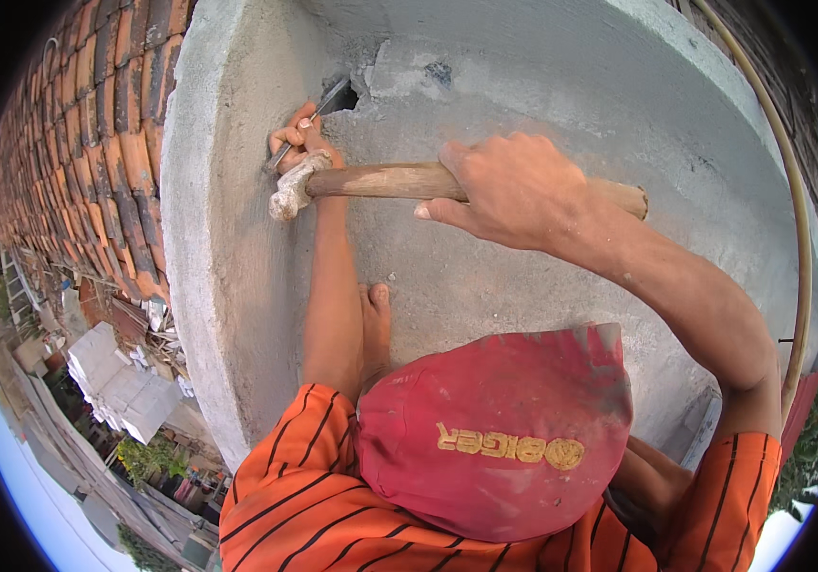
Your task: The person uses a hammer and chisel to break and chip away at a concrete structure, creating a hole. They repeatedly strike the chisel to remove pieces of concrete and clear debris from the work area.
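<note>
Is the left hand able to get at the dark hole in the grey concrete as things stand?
Probably yes: the left hand is close beside the hole, with the chisel it holds pointing there. The hammer seems clear of that path.

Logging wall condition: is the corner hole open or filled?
Open: the hole looks dark inside with ragged edges; the left hand angles a metal rod there.

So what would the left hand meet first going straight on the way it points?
Following the metal rod it holds, the left hand would probably meet the ragged hole in the grey wall, though depth is unclear.
</note>
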`<state>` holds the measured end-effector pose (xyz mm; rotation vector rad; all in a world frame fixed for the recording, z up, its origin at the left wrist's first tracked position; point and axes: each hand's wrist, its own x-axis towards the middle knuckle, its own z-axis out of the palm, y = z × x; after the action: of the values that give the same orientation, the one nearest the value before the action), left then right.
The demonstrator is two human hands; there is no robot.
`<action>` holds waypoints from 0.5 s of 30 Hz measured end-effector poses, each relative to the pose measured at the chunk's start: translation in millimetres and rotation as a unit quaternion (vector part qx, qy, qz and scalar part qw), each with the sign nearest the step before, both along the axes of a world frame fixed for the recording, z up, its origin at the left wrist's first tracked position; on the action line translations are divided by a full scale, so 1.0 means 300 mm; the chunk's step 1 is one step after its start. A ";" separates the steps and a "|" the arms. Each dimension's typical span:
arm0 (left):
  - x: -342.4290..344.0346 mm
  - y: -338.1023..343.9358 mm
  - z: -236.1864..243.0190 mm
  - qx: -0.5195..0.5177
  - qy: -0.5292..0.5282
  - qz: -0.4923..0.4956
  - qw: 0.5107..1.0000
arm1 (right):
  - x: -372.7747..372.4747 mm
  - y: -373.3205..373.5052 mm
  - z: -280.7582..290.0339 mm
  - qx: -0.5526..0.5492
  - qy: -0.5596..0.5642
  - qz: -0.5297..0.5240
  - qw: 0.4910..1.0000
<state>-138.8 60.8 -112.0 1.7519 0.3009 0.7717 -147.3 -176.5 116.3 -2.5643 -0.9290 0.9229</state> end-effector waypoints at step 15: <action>0.002 -0.077 0.080 0.057 0.015 -0.026 0.998 | 0.013 0.013 -0.021 0.040 -0.017 0.019 0.999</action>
<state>-138.2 37.7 -87.9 1.8721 0.2353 0.7386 -143.4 -172.5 110.2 -2.5107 -1.0057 0.8363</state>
